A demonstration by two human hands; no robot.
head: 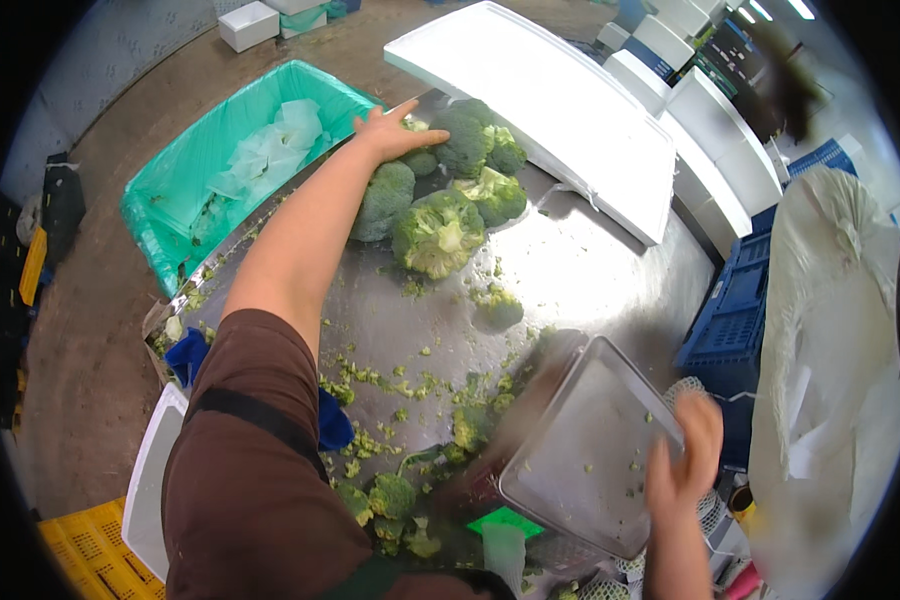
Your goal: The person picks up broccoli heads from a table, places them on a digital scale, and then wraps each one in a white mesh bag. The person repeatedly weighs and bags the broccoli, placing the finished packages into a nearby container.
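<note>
My left hand [399, 139] reaches far out over a cluster of broccoli heads at the back of the metal table [390, 307]. Its fingers are spread, and one fingertip meets a dark green broccoli head [461, 142]. Closer to me, a broccoli head [439, 234] lies with its cut stem showing. My right hand [682, 450], blurred, grips the right rim of a shallow tray [585, 450], apparently metal. The tray is tilted, with a few green crumbs on it. Small broccoli florets [391, 495] lie near my body.
A green-lined bin [195, 180] stands beyond the table's left edge. A white foam lid or board [540, 105] lies across the back right. Blue crates [727, 300] and a plastic-covered stack [817, 315] are at the right. Broccoli crumbs [375, 382] litter the tabletop.
</note>
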